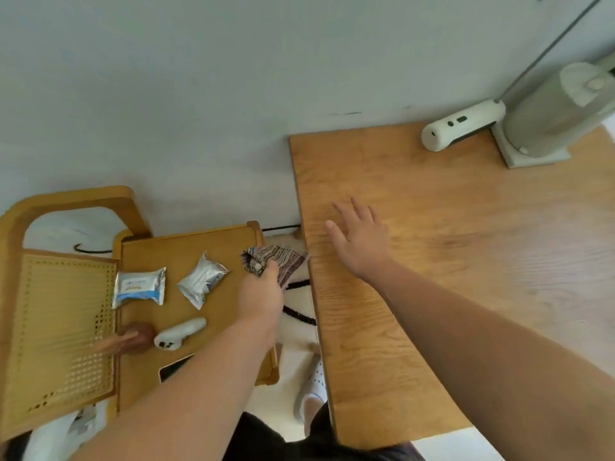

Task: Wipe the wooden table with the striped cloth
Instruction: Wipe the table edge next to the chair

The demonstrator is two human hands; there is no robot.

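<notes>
Gripping a bunched grey-and-brown striped cloth (278, 264), the left hand (261, 299) has its fingers clamped on the fabric, which hangs over the gap between the low tan wooden side counter (229, 327) and the big light-oak wooden counter (449, 247) on the right. The right hand (361, 242) is spread flat, fingers apart, over the oak counter near its left edge; whether the palm touches the wood I cannot tell. On the side counter lie a blue-and-white foil packet (139, 287), a plain silver foil pouch (202, 282) just right of it, a small white handheld device (179, 334) and a brown wooden-handled tool (128, 339). At the oak counter's far right stands a pale cream cordless appliance (466, 128) against the wall.
</notes>
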